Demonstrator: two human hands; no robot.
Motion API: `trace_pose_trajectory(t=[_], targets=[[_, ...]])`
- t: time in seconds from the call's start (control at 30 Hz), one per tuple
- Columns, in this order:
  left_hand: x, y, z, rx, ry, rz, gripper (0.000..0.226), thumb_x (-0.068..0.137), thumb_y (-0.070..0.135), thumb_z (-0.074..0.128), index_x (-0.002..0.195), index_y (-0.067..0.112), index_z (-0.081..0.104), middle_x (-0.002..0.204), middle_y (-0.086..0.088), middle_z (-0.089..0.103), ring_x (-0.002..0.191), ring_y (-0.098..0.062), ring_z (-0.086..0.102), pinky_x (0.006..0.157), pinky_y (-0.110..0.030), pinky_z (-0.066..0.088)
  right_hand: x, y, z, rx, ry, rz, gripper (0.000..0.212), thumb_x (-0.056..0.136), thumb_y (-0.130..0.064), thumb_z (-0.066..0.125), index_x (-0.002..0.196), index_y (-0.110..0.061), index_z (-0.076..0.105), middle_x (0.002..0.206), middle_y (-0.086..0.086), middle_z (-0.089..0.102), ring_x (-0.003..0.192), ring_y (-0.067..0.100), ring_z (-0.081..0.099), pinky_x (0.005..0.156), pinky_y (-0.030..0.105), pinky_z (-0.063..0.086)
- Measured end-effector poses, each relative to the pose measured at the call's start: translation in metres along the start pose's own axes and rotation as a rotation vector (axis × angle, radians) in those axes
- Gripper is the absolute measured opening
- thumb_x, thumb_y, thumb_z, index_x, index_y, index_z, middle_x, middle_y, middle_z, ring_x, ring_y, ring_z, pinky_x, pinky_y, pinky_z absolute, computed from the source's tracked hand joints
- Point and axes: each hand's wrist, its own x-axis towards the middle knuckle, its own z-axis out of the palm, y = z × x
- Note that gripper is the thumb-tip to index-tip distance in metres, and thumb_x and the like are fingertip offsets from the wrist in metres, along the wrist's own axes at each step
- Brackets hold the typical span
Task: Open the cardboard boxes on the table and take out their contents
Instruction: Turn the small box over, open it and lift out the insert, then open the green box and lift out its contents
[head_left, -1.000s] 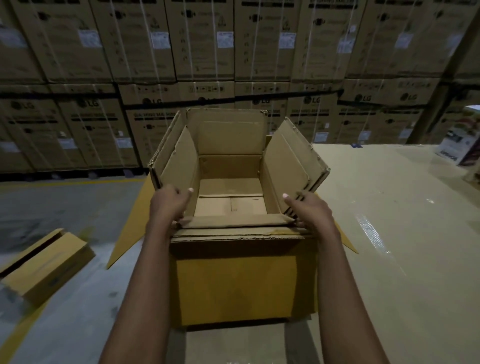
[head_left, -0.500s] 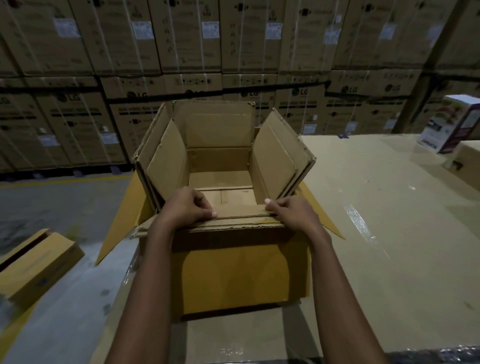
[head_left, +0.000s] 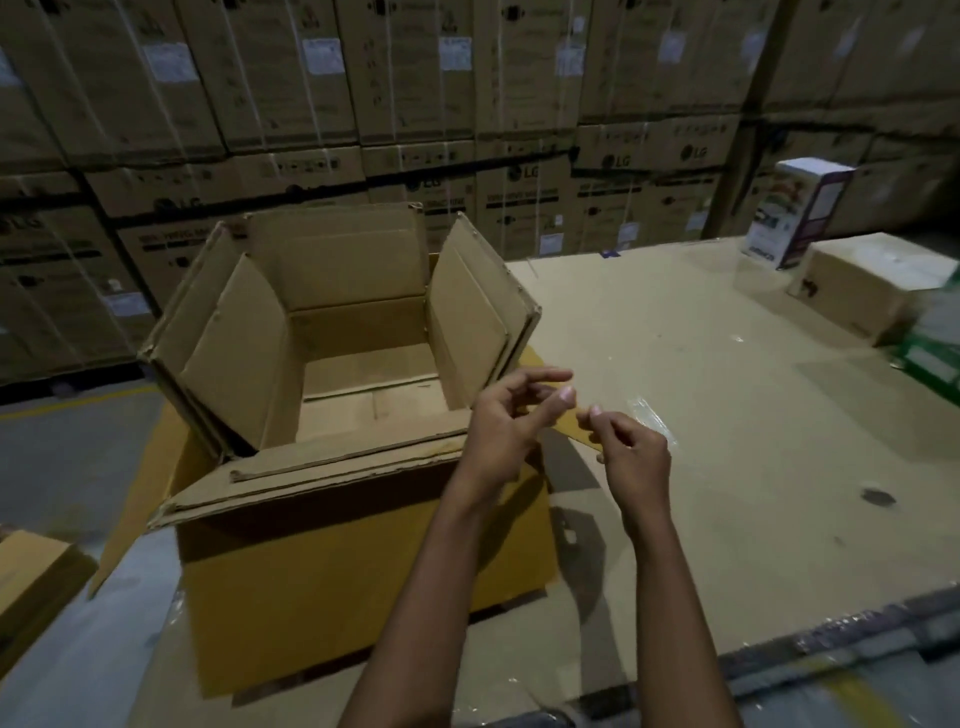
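Observation:
A large cardboard box (head_left: 358, 577) stands on the table's left part with all its flaps folded out. Inside it I see only flat cardboard liner pieces on the bottom. My left hand (head_left: 511, 415) hovers just off the box's near right corner, fingers partly stretched, holding nothing. My right hand (head_left: 631, 447) is beside it over the table (head_left: 727, 441), fingers loosely curled, with nothing visible in it. Neither hand touches the box.
A closed cardboard box (head_left: 872, 286) and a printed upright carton (head_left: 795, 213) stand at the table's far right, with a green package (head_left: 930, 348) beside them. Another box (head_left: 31, 577) lies on the floor at left. Stacked cartons (head_left: 467, 104) wall the background.
Both hands let go of the near flap and moved right, off the box's corner. The view swung to the right, bringing the far-right boxes into sight.

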Motion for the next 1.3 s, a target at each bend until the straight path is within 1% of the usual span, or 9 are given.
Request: trace_pose_trajectory(t=[0.1, 0.2, 0.37, 0.57, 0.67, 0.87, 1.1, 1.2, 1.3], targets=[[0.006, -0.03, 0.049, -0.044, -0.015, -0.101, 0.023, 0.095, 0.016, 0.072, 0.118, 0.011, 0.072, 0.105, -0.019, 0.074, 0.1, -0.024, 0.071, 0.083, -0.031, 0.057, 0.007, 0.019, -0.036, 0.013, 0.044, 0.081, 0.019, 0.099, -0.037, 0.068, 0.087, -0.033, 0.083, 0.089, -0.013, 0.079, 0.096, 0.012, 0.073, 0.094, 0.053, 0.057], [0.012, -0.058, 0.096, -0.035, -0.034, -0.182, 0.015, 0.095, 0.013, 0.071, 0.11, 0.014, 0.073, 0.101, -0.019, 0.075, 0.093, -0.018, 0.068, 0.076, -0.032, 0.052, 0.019, 0.031, -0.079, 0.005, 0.076, 0.104, 0.021, 0.099, -0.038, 0.068, 0.087, -0.029, 0.082, 0.088, -0.012, 0.079, 0.088, 0.014, 0.073, 0.09, 0.049, 0.058], [0.029, -0.091, 0.174, -0.073, -0.076, -0.293, 0.016, 0.096, 0.006, 0.066, 0.109, 0.011, 0.073, 0.083, 0.0, 0.076, 0.082, -0.012, 0.068, 0.071, -0.033, 0.052, 0.046, 0.056, -0.154, -0.01, 0.089, 0.127, 0.02, 0.101, -0.033, 0.066, 0.092, -0.023, 0.082, 0.087, -0.006, 0.079, 0.07, 0.005, 0.07, 0.073, 0.029, 0.052], [0.043, -0.131, 0.279, -0.124, -0.115, -0.377, 0.015, 0.097, 0.011, 0.064, 0.108, 0.014, 0.073, 0.083, -0.001, 0.073, 0.078, -0.013, 0.067, 0.068, -0.031, 0.051, 0.082, 0.086, -0.258, -0.077, 0.061, 0.154, 0.023, 0.103, -0.026, 0.064, 0.102, -0.011, 0.08, 0.09, 0.002, 0.078, 0.067, -0.002, 0.067, 0.06, 0.011, 0.046], [0.045, -0.149, 0.329, -0.138, -0.132, -0.432, 0.016, 0.097, 0.012, 0.065, 0.111, 0.012, 0.073, 0.082, -0.001, 0.073, 0.075, -0.013, 0.067, 0.067, -0.03, 0.051, 0.091, 0.1, -0.31, -0.114, 0.065, 0.191, 0.021, 0.103, -0.025, 0.063, 0.104, -0.011, 0.079, 0.089, 0.0, 0.076, 0.065, -0.004, 0.065, 0.059, 0.011, 0.046], [0.054, -0.176, 0.412, -0.13, -0.213, -0.518, 0.02, 0.097, 0.013, 0.065, 0.115, 0.007, 0.072, 0.085, -0.002, 0.073, 0.076, -0.012, 0.066, 0.066, -0.029, 0.05, 0.1, 0.148, -0.395, -0.111, 0.162, 0.326, 0.021, 0.101, -0.036, 0.064, 0.099, -0.024, 0.08, 0.09, -0.002, 0.079, 0.067, 0.007, 0.067, 0.064, 0.024, 0.048], [0.086, -0.212, 0.487, -0.177, -0.266, -0.572, 0.028, 0.09, 0.024, 0.073, 0.114, 0.009, 0.074, 0.094, 0.0, 0.074, 0.089, -0.017, 0.063, 0.076, -0.039, 0.049, 0.13, 0.193, -0.46, -0.007, 0.301, 0.396, 0.021, 0.101, -0.035, 0.066, 0.105, -0.02, 0.079, 0.094, 0.002, 0.077, 0.068, 0.006, 0.063, 0.062, 0.02, 0.048], [0.113, -0.226, 0.518, -0.186, -0.263, -0.592, 0.033, 0.088, 0.028, 0.073, 0.115, 0.009, 0.073, 0.095, -0.002, 0.073, 0.089, -0.019, 0.063, 0.074, -0.036, 0.049, 0.154, 0.206, -0.485, 0.002, 0.331, 0.416, 0.024, 0.099, -0.039, 0.069, 0.11, -0.02, 0.077, 0.1, 0.003, 0.078, 0.074, 0.007, 0.067, 0.065, 0.022, 0.051], [0.145, -0.239, 0.557, -0.219, -0.25, -0.635, 0.022, 0.092, 0.022, 0.073, 0.111, 0.011, 0.073, 0.092, -0.002, 0.071, 0.085, -0.022, 0.059, 0.068, -0.031, 0.046, 0.186, 0.214, -0.517, 0.013, 0.374, 0.422, 0.022, 0.098, -0.035, 0.071, 0.115, -0.021, 0.076, 0.106, 0.007, 0.076, 0.082, 0.01, 0.068, 0.063, 0.016, 0.05]])
